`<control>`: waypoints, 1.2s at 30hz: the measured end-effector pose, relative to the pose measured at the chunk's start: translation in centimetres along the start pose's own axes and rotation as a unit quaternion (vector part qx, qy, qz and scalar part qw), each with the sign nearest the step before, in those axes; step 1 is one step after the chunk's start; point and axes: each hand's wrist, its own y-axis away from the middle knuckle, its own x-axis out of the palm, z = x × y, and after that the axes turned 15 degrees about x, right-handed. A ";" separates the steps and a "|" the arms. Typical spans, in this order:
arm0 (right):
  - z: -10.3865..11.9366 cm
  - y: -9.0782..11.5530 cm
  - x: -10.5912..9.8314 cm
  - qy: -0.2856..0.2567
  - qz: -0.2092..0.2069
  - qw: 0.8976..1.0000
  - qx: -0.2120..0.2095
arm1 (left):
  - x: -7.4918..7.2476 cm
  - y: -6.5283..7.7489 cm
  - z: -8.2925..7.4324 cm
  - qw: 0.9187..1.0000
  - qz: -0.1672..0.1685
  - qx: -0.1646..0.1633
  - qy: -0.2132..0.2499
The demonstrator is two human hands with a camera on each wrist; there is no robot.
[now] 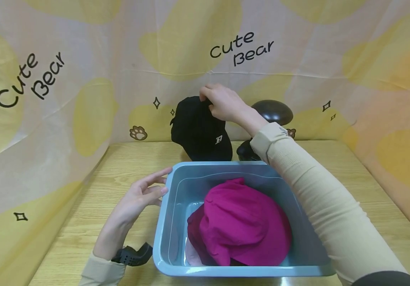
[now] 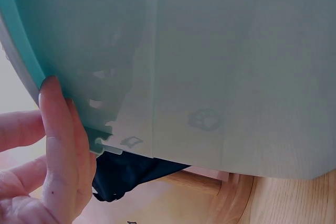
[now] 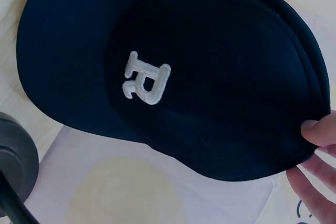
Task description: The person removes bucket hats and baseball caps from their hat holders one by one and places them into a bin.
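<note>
My right hand [image 1: 224, 103] pinches the crown of a black baseball cap [image 1: 201, 127] between thumb and fingers, behind the basin. In the right wrist view the cap [image 3: 231, 77] carries a white embroidered R, its brim pointing left, and the fingers [image 3: 310, 190] are at the crown's edge. My left hand [image 1: 147, 192] touches the left rim of a light-blue plastic basin [image 1: 165, 222] with fairly straight fingers. The left wrist view shows those fingertips [image 2: 51, 85] against the basin's wall. Inside the basin lies a crumpled magenta cloth hat [image 1: 244, 222], over a pale piece of fabric [image 1: 192, 252].
Behind the basin, partly hidden by the right arm, are a glossy black dome [image 1: 273, 112] and a black round base [image 1: 246, 151]. The wooden table [image 1: 126, 159] meets a yellow patterned cloth backdrop [image 1: 176, 51] at the back and sides.
</note>
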 end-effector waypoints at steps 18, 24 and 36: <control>1.1 -0.5 0.0 -0.035 -0.087 0.995 0.017 | -0.1 0.1 0.0 1.000 -0.002 0.000 0.002; 1.4 -0.5 -0.5 -0.041 -0.117 0.992 0.016 | -0.1 0.0 0.1 1.000 0.001 0.000 0.005; 1.0 1.0 -2.3 -0.051 -0.138 0.989 0.026 | -0.1 0.0 0.1 1.000 0.000 0.003 0.002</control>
